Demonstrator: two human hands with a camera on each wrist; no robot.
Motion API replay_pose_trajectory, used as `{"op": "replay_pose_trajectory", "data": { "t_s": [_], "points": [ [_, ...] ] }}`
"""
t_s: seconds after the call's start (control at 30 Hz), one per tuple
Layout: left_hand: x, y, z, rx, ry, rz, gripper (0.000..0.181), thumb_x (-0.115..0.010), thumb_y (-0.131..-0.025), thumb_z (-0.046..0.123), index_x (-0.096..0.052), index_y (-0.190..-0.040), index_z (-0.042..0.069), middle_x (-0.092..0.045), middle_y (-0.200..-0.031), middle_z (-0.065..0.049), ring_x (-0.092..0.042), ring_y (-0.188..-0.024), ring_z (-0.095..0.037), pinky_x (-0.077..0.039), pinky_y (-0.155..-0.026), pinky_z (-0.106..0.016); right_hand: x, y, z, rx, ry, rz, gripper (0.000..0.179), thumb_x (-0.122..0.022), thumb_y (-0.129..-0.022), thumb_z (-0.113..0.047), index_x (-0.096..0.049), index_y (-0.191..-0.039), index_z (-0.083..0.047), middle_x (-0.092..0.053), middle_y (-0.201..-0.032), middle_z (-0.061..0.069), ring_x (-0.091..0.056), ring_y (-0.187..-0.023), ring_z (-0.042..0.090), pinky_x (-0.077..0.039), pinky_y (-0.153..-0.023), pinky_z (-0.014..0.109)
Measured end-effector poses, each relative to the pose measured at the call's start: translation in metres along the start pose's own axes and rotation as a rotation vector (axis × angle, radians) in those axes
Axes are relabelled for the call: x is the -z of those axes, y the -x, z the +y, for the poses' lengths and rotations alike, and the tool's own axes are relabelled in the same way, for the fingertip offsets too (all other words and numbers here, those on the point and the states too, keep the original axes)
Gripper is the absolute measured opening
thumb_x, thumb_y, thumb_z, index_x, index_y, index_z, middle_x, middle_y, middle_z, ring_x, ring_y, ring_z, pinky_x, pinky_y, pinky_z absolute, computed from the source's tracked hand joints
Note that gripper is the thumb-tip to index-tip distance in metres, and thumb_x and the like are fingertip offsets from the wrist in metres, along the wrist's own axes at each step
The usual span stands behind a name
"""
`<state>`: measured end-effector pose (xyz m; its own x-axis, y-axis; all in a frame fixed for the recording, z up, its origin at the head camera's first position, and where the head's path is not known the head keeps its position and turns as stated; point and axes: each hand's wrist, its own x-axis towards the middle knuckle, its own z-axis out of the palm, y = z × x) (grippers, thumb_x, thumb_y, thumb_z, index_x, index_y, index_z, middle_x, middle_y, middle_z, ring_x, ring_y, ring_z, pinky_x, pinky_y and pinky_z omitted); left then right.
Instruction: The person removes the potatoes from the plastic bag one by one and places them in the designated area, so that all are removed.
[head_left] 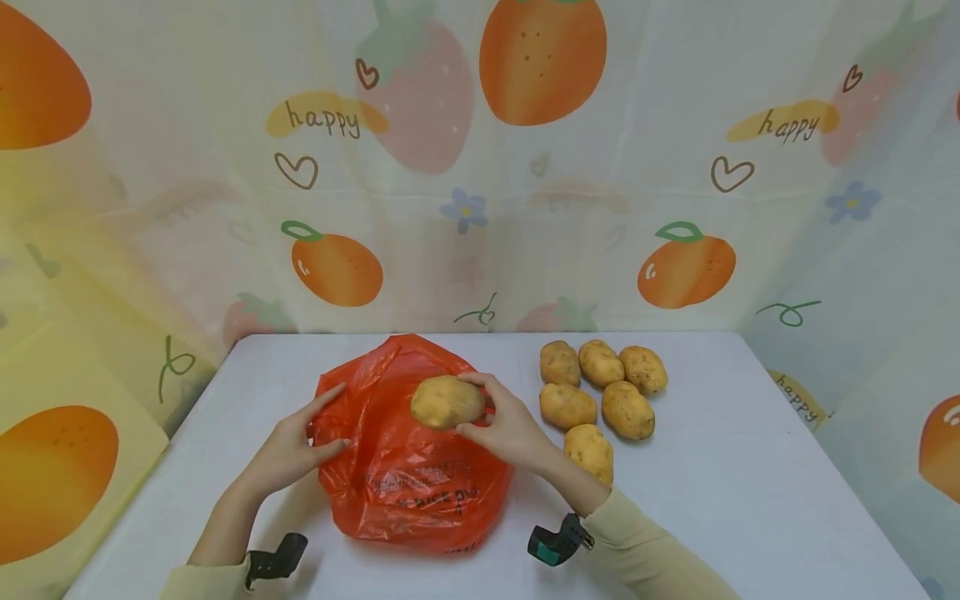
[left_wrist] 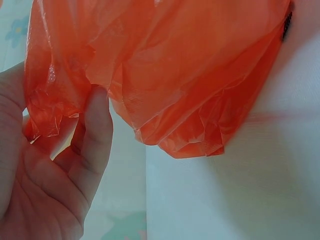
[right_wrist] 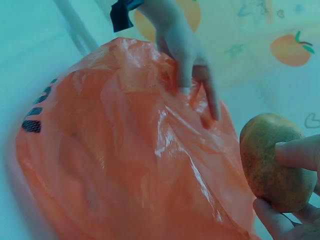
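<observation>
A red plastic bag (head_left: pixel 405 504) with black print lies crumpled on the white table, left of centre. At its left side my left hand (head_left: pixel 288 450) grips the bag; in the left wrist view the fingers (left_wrist: pixel 97 132) curl round a gathered fold of the plastic. My right hand (head_left: pixel 512 427) holds a potato (head_left: pixel 446 403) above the bag, the thumb on one face and the fingers on the other. The same potato (right_wrist: pixel 272 162) shows at the right of the right wrist view, beside the bag. What lies inside the bag is hidden.
Several potatoes (head_left: pixel 602 364) lie grouped on the table, right of the bag; the nearest one (head_left: pixel 588 450) is partly behind my right forearm. The white table (head_left: pixel 742 500) ends at a fruit-patterned curtain (head_left: pixel 525 183) at the back and sides.
</observation>
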<state>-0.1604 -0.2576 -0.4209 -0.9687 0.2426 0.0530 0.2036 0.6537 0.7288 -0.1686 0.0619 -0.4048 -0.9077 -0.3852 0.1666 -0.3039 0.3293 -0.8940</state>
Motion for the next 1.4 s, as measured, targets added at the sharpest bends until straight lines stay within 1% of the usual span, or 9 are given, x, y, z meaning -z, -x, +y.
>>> {"op": "replay_pose_trajectory", "data": {
  "t_s": [0.17,0.4,0.47,0.6,0.7,0.8,0.97,1.2,1.4],
  "points": [
    [0.000,0.001,0.001,-0.009,-0.008,0.007,0.074,-0.072,-0.080,0.024,-0.033,-0.143,0.024,-0.053,-0.124,-0.016,-0.056,-0.098,-0.028,-0.055,-0.069,-0.028,0.013,0.011,0.000,-0.030,-0.088,0.023,0.062,-0.068,-0.079,-0.002,-0.041,-0.132,-0.020,-0.042,-0.135,0.004,-0.051,-0.115,0.027,-0.051,-0.085,0.032],
    [0.001,0.002,0.001,-0.018,-0.010,0.015,0.074,-0.072,-0.080,0.025,-0.033,-0.143,0.023,-0.053,-0.124,-0.016,-0.057,-0.097,-0.028,-0.055,-0.070,-0.029,0.038,0.027,0.003,-0.134,-0.166,0.045,0.062,-0.067,-0.081,-0.004,-0.039,-0.133,-0.025,-0.037,-0.139,-0.003,-0.041,-0.125,0.025,-0.045,-0.095,0.036],
    [0.001,0.002,0.001,-0.017,-0.006,0.015,0.075,-0.072,-0.080,0.025,-0.033,-0.143,0.023,-0.053,-0.124,-0.016,-0.057,-0.098,-0.028,-0.055,-0.069,-0.029,0.046,0.032,0.005,-0.128,-0.183,0.053,0.062,-0.066,-0.081,-0.002,-0.039,-0.133,-0.022,-0.035,-0.140,-0.002,-0.039,-0.127,0.025,-0.044,-0.095,0.035],
    [0.000,0.003,0.001,-0.012,-0.003,0.012,0.075,-0.072,-0.080,0.025,-0.033,-0.143,0.024,-0.053,-0.124,-0.016,-0.057,-0.098,-0.028,-0.055,-0.069,-0.029,0.059,0.043,0.010,-0.096,-0.194,0.066,0.063,-0.065,-0.080,0.002,-0.038,-0.134,-0.018,-0.033,-0.142,0.003,-0.042,-0.124,0.029,-0.049,-0.088,0.030],
    [0.000,0.004,0.001,0.000,0.001,0.008,0.075,-0.072,-0.080,0.026,-0.032,-0.143,0.025,-0.052,-0.125,-0.016,-0.057,-0.098,-0.028,-0.055,-0.069,-0.029,0.067,0.052,0.014,-0.081,-0.185,0.081,0.063,-0.064,-0.080,0.004,-0.039,-0.134,-0.016,-0.034,-0.141,0.005,-0.044,-0.121,0.031,-0.050,-0.085,0.028],
    [-0.001,0.004,0.001,0.012,0.010,-0.001,0.075,-0.071,-0.080,0.026,-0.031,-0.144,0.026,-0.051,-0.126,-0.017,-0.056,-0.101,-0.029,-0.055,-0.070,-0.030,0.073,0.062,0.019,-0.085,-0.171,0.098,0.062,-0.063,-0.079,0.005,-0.040,-0.133,-0.017,-0.035,-0.141,0.005,-0.044,-0.119,0.032,-0.048,-0.087,0.027],
    [-0.001,0.004,0.000,0.017,0.015,0.000,0.075,-0.071,-0.081,0.027,-0.030,-0.144,0.027,-0.049,-0.128,-0.017,-0.055,-0.104,-0.031,-0.055,-0.070,-0.031,0.086,0.080,0.028,-0.100,-0.156,0.125,0.063,-0.064,-0.079,0.004,-0.038,-0.134,-0.017,-0.033,-0.142,0.006,-0.040,-0.123,0.033,-0.045,-0.090,0.023],
    [0.000,0.005,0.000,0.010,0.012,0.005,0.075,-0.071,-0.080,0.027,-0.031,-0.144,0.026,-0.050,-0.127,-0.017,-0.055,-0.103,-0.030,-0.055,-0.070,-0.031,0.110,0.107,0.041,-0.134,-0.127,0.171,0.065,-0.068,-0.081,-0.007,-0.034,-0.137,-0.014,-0.030,-0.143,0.007,-0.036,-0.127,0.031,-0.041,-0.090,0.013],
    [0.003,0.007,-0.001,0.001,-0.025,0.021,0.074,-0.071,-0.080,0.030,-0.032,-0.143,0.026,-0.052,-0.126,-0.016,-0.056,-0.099,-0.028,-0.055,-0.071,-0.031,0.123,0.126,0.052,-0.148,-0.095,0.217,0.067,-0.065,-0.084,-0.006,-0.029,-0.140,-0.009,-0.023,-0.146,0.012,-0.029,-0.131,0.037,-0.039,-0.088,0.009]
  ]
}}
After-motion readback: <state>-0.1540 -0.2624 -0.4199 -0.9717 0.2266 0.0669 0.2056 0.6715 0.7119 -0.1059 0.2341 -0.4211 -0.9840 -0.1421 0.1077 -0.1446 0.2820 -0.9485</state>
